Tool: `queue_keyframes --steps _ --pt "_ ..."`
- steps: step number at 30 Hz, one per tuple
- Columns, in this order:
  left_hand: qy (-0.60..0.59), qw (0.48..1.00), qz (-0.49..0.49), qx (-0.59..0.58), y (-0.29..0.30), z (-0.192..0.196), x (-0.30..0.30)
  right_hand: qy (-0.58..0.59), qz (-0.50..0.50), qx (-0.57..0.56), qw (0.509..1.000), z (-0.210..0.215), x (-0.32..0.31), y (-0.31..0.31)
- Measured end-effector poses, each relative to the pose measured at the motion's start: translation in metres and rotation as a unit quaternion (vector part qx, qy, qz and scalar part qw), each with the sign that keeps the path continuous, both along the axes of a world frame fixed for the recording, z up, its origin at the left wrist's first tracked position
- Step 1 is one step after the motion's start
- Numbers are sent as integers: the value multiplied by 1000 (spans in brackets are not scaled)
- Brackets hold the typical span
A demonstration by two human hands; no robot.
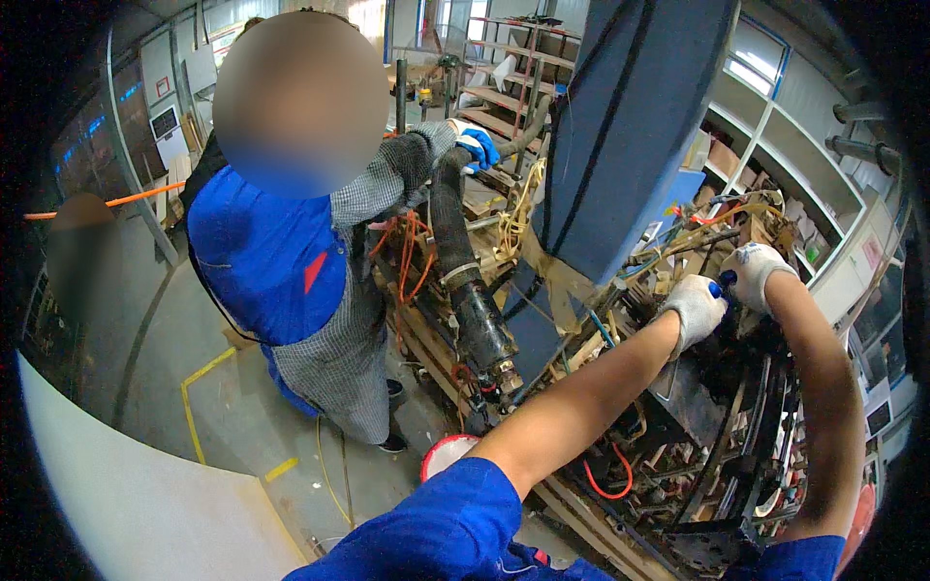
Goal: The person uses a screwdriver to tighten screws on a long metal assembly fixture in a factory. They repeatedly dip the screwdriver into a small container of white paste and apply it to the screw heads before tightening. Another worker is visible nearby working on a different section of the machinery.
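My left hand (696, 312), in a white glove with blue on the fingers, is closed over the cluttered dark machine (707, 407) on the right. Just beyond it my right hand (758, 276), gloved the same way, is also closed. Both hands nearly meet. Whatever their fingers hold is hidden or too small to name. Thin cables and hoses (717, 232) run close behind the hands. A tall blue padded panel (620, 126) rises to the left of them.
A co-worker (266, 252) in a blue vest stands at the left, a gloved hand (475, 147) on a thick black hose (450, 218). Orange cords (415, 257) hang nearby. A red-rimmed bucket (448, 455) sits beneath my left arm. White shelves (775, 155) stand behind.
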State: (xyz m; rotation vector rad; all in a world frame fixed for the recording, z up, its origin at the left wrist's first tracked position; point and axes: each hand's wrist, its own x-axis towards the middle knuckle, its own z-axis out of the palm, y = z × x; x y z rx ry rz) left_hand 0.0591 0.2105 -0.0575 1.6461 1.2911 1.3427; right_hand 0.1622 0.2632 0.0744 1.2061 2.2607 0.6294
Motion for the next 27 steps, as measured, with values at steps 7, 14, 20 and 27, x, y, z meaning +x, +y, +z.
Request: queue_keyframes --steps 7,14,20,27 --pt "346 935 40 60 -23 41 -11 -39 25 -90 995 3 4 19" --pt "-331 934 -99 -89 -4 0 -31 30 31 -62 997 7 -12 13" --pt "-244 967 -26 -61 18 -6 8 -4 -81 -39 996 24 -2 -2" --pt "-161 986 34 3 8 5 7 -10 -34 -22 999 15 13 8"
